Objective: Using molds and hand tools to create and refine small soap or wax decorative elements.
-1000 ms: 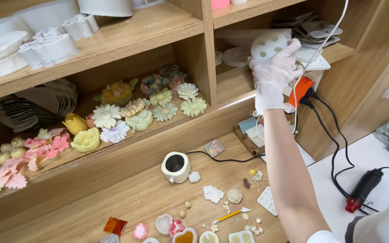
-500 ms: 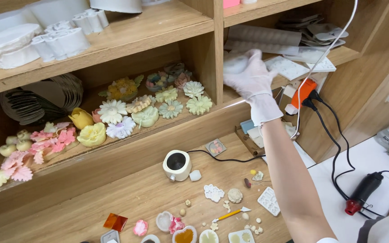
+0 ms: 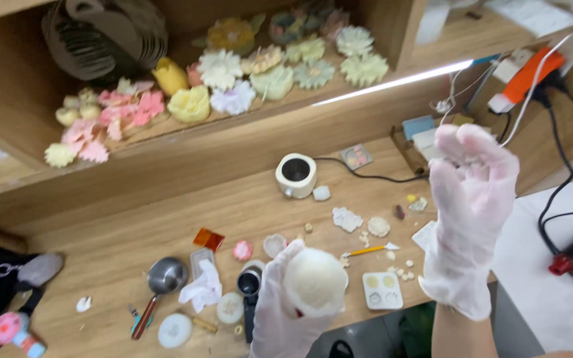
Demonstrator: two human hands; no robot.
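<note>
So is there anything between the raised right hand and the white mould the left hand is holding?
Nothing visible. The left hand grips the white mould low in the frame, and the right hand is raised beside it, with only open air between them. The clutter lies below on the wooden worktop.

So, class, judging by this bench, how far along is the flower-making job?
Done: many finished flowers line the shelf. In hand: the left hand grips a white rounded mould, and the raised right hand is closed on something too small to tell. Left: small pieces and tools lie scattered across the bench.
</note>
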